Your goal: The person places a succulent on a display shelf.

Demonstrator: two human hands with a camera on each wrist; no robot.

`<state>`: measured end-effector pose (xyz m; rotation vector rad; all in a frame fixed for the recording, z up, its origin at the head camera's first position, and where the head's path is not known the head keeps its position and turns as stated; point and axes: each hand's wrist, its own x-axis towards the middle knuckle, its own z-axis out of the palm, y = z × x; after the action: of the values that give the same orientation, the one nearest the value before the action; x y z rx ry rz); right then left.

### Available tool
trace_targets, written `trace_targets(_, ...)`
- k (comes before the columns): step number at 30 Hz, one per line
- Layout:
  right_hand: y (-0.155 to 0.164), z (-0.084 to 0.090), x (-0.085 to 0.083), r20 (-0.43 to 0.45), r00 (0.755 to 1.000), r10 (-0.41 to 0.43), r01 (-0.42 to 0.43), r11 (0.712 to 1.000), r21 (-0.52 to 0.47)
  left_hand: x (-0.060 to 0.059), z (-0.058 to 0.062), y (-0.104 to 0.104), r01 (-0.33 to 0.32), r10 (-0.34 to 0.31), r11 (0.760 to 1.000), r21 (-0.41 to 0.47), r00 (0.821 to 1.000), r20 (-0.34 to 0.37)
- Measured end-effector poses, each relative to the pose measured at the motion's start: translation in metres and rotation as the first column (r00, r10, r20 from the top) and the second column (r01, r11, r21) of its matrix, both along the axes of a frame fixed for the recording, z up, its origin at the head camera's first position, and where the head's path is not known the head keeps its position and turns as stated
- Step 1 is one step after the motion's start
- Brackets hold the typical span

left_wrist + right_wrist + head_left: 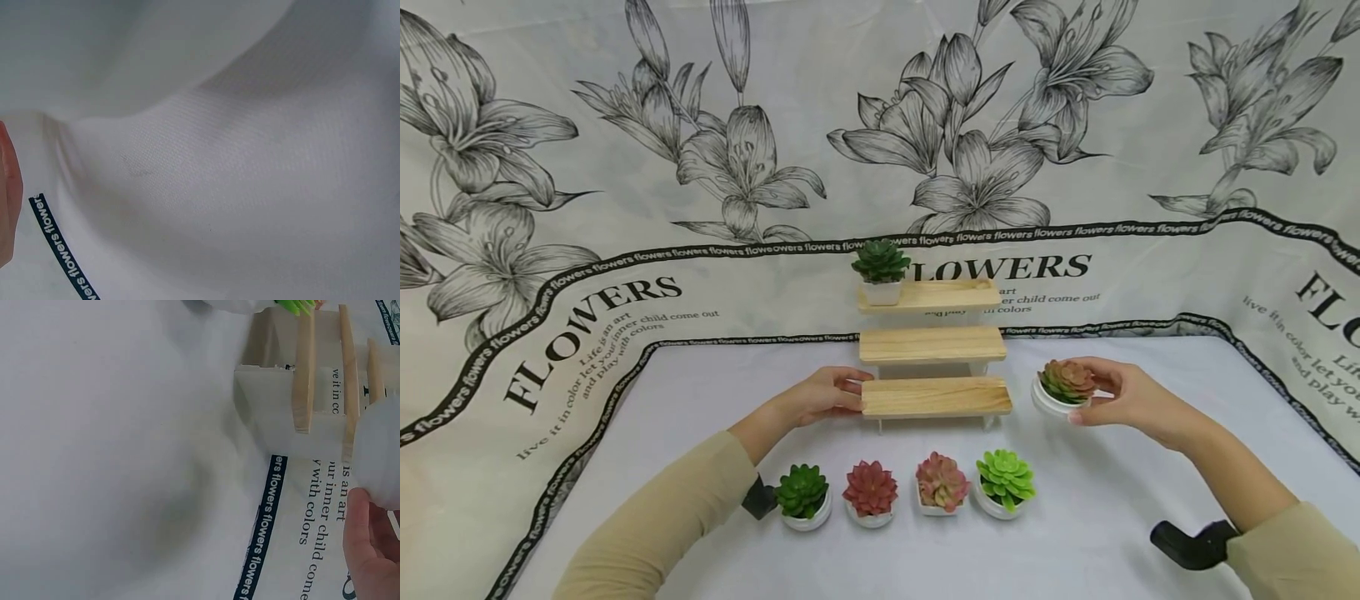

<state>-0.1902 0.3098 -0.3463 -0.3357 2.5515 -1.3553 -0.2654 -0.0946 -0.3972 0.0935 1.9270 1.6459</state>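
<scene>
A three-step wooden stand (932,346) rests on the white cloth. On its top step sits a dark green succulent in a white pot (881,272). My left hand (827,393) touches the left end of the lowest step (936,397) with fingers fairly straight. Right of the stand, my right hand (1112,396) grips a reddish-green succulent in a white pot (1063,387), tilted a little and just above the cloth. In the right wrist view the stand (325,381) shows edge-on, with the white pot (381,456) and my fingers (369,550) at the right edge.
In a row near me stand a dark green succulent (802,497), a red one (870,493), a pink one (941,484) and a bright green one (1004,483), all in white pots. A flower-print cloth (625,208) covers table and backdrop. The left wrist view shows only cloth (237,187).
</scene>
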Motion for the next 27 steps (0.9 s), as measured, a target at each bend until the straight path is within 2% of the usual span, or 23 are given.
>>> trace_targets(7, -0.008, 0.010, -0.015, -0.003, 1.000, -0.030, 0.030, 0.999, -0.016, 0.000, 0.000, -0.001, 0.003, -0.004, 0.999, 0.034, 1.000, 0.008)
trace_targets(14, -0.018, 0.016, -0.031, 0.015, 0.996, -0.086, 0.086, 0.995, -0.058, 0.001, 0.001, -0.001, 0.001, -0.001, 1.000, 0.017, 1.000, 0.005)
trace_targets(20, -0.023, 0.023, -0.041, -0.020, 0.995, -0.101, 0.100, 0.994, -0.037, 0.001, 0.002, 0.001, 0.000, 0.000, 1.000, 0.010, 1.000, 0.009)
trace_targets(27, -0.030, 0.033, -0.054, 0.002, 0.994, -0.109, 0.109, 0.992, -0.063, 0.001, 0.002, 0.000, 0.006, -0.006, 1.000, 0.015, 1.000, 0.006)
